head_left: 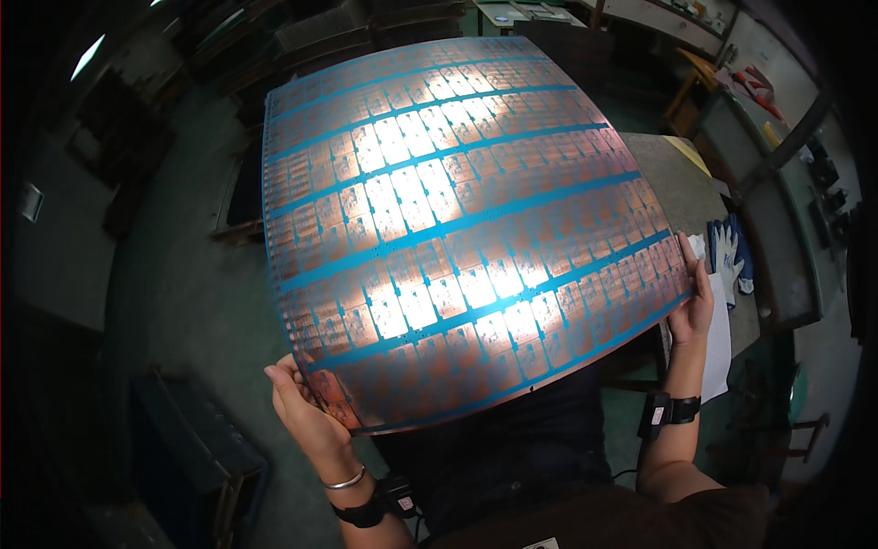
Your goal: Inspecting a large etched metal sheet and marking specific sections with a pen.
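Note:
A large copper-coloured circuit board panel [412,210] with blue stripes and rows of repeated rectangular patterns spans the middle of the view. Bright light glares off its surface. My left hand [311,412] grips its near left corner, the thumb outside the edge and the other fingers partly hidden by the panel. At the near right edge my right hand [693,302] holds it, with fingers along the side. The panel is held up in front of my body, clear of the workbench to the right.
On the right, a grey workbench [658,169] bears white and blue work gloves [729,256] and white paper [715,352]. Red-handled tools [757,90] lie farther back. A dark box-shaped cart [197,457] stands on the green floor [197,284] at lower left. Dark stacks [329,32] are behind the panel.

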